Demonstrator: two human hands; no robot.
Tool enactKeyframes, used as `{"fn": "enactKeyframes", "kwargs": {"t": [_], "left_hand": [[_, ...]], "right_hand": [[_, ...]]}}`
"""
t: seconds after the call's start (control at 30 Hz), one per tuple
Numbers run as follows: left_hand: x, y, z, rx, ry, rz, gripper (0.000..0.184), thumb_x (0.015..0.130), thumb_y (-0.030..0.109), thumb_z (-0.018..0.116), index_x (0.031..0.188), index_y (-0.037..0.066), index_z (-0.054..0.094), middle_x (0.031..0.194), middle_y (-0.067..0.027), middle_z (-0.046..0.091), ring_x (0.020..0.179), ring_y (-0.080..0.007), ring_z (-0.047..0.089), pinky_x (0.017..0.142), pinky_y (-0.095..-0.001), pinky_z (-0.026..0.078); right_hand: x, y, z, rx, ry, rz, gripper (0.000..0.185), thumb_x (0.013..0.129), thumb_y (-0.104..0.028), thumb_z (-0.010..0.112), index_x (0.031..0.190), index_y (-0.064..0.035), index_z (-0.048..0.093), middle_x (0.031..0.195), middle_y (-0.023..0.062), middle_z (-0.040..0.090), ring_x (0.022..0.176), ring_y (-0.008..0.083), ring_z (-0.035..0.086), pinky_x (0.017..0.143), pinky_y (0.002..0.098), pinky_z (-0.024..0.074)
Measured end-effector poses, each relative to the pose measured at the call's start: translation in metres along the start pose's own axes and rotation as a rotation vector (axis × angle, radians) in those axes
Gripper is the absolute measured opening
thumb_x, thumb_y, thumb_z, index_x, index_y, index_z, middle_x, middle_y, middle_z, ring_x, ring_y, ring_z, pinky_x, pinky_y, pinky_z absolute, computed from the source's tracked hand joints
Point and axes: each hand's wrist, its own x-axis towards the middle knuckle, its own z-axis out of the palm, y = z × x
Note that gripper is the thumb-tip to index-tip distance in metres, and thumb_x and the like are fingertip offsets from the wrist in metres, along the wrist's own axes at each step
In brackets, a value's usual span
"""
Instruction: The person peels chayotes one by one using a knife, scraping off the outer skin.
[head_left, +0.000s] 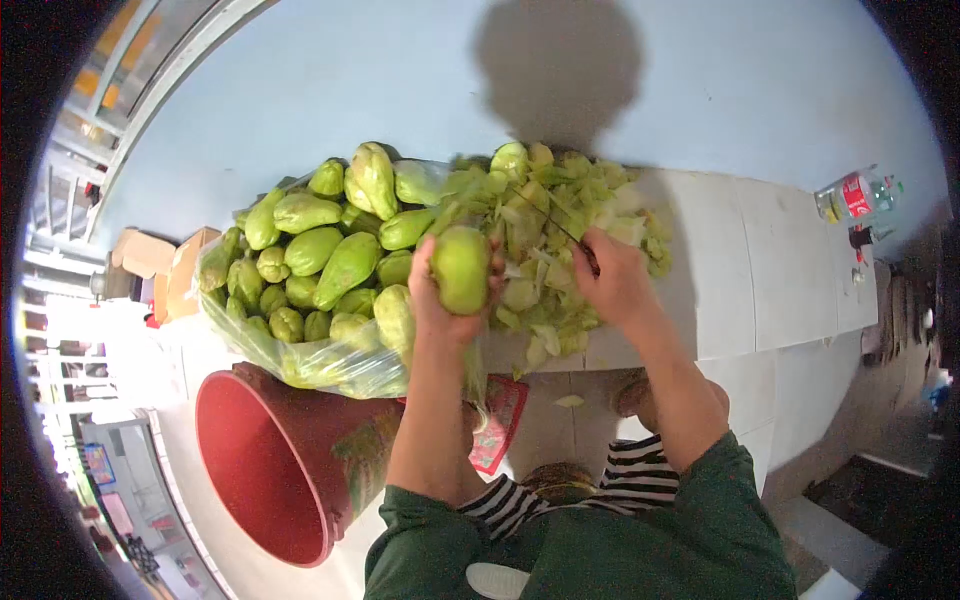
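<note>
My left hand (430,305) is wrapped round a green chayote (462,270), held up in front of the ledge. In my right hand (618,280) is a knife (553,220), gripped by its handle, its thin blade slanting up and left over a heap of pale green peelings (585,215). Blade and held chayote are apart. Left of the heap, a clear plastic bag (300,365) lies open, full of whole chayotes (313,250). A paler chayote (509,160) sits at the back of the peelings.
White tiles cover the ledge (765,250) along a pale blue wall. A plastic bottle (862,196) lies at its right end. Below the bag is a large red bucket (315,470), beside a red packet (500,425). Cardboard boxes (185,275) are at the left.
</note>
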Motion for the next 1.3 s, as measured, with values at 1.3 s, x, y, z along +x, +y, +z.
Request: {"fn": "enactKeyframes", "kwargs": {"t": [1.3], "left_hand": [[-0.017,0.002,0.038,0.487,-0.33,0.229,0.069,0.066,0.013,0.076,0.125,0.001,0.045,0.103,-0.0133,0.062,0.089,-0.0236,0.064,0.073,-0.0356,0.055]], "right_hand": [[-0.004,0.004,0.011,-0.151,-0.008,-0.062,0.012,0.077,-0.005,0.06,0.085,-0.0048,0.051,0.075,0.0154,0.059,0.067,0.0375,0.06,0.057,0.0462,0.0466]]}}
